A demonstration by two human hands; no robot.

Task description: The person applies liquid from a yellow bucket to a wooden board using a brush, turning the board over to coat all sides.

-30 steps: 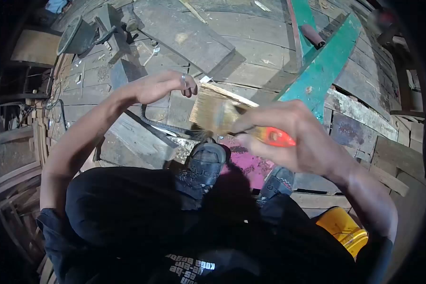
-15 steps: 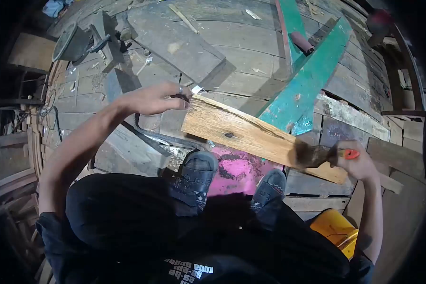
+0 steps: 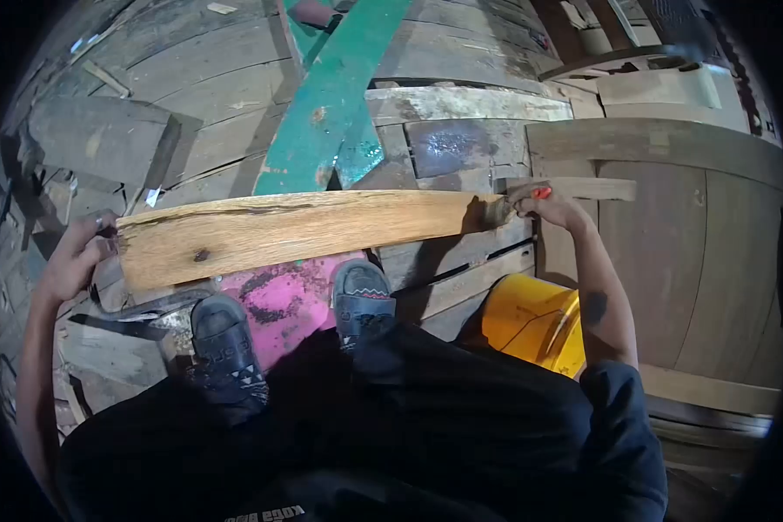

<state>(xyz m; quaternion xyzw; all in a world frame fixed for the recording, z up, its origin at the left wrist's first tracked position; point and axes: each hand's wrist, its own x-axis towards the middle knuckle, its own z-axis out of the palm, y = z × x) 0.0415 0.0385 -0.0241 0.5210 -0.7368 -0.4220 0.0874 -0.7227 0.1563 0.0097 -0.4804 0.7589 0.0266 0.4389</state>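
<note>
Head view: a pale wooden plank (image 3: pixel 296 230) lies crosswise in front of the person, running left to right just beyond the feet, with a dark knot near its left end. The left hand (image 3: pixel 74 257) is at the plank's left end, its grip closed around that end, fingers curled over the far edge. The right hand (image 3: pixel 544 204) is at the plank's right end, its grip closed on a brush (image 3: pixel 518 202) with an orange-red handle; the dark bristles touch the plank's right tip.

Nearer than the plank, two dark shoes (image 3: pixel 363 296) stand on the floor, one left, one right. Between and under them lies a pink sheet (image 3: pixel 283 300) with dark stains. A yellow bucket (image 3: pixel 535 322) sits near the right shoe, below the right forearm, partly hidden by the person's dark trousers.

Beyond the plank, a green painted board (image 3: pixel 339 96) runs away from it towards the far side, tilted slightly to the right. The floor (image 3: pixel 461 52) is made of worn grey boards, with loose offcuts scattered on the left.
</note>
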